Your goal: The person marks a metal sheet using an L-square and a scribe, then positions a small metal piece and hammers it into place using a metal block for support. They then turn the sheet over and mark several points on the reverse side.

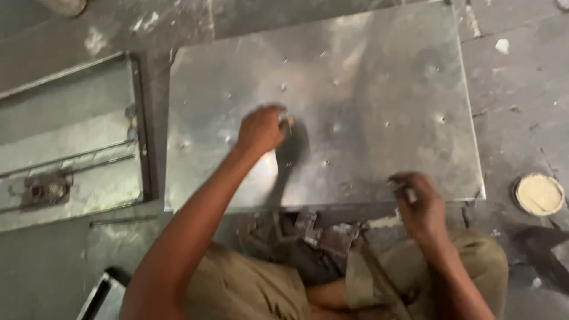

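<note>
Sheet metal panel (379,89) lies flat on the floor (521,89) before the seated person; it looks stiff, fairly heavy, smooth and sharp-edged, best lifted by opposite edges. Left hand (261,128) pinches a small thin item against its middle, too blurred to name. Right hand (422,207) closes its grip on a small pale piece at the near edge. A round tin (538,194) sits right; a framed panel (71,136) lies left.

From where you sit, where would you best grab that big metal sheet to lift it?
Probably the near edge of the metal sheet, coming from below in the picture. It lies flat on the floor, so only the rim offers a hold. The right hand already sits by that edge; the left hand rests mid-sheet.
</note>
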